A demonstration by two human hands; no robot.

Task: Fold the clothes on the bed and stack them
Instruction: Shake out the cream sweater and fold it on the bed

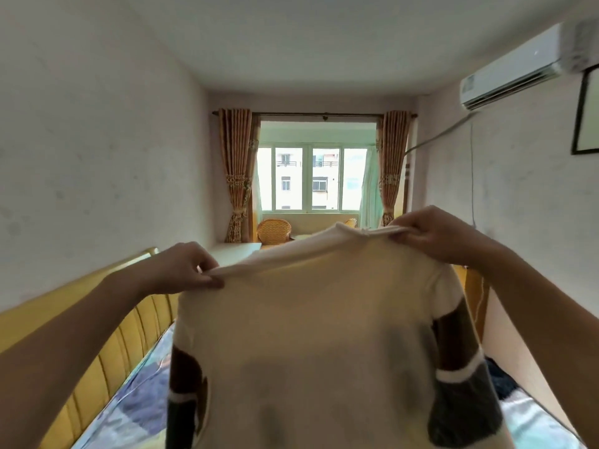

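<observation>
A cream sweater (311, 335) with brown, white and grey bands on its sleeves hangs in front of me, held up in the air by its shoulders. My left hand (184, 270) pinches the left shoulder seam. My right hand (434, 234) grips the right shoulder near the collar, a little higher than the left. The sweater's body hangs down and hides most of the bed (139, 400) below it. The lower hem is out of view.
A yellow padded headboard (97, 345) runs along the left wall. A blue patterned sheet covers the bed, with dark clothing (499, 377) at the right edge. Wicker chairs (274, 230) and a curtained window stand at the far end. An air conditioner (515, 69) hangs on the right wall.
</observation>
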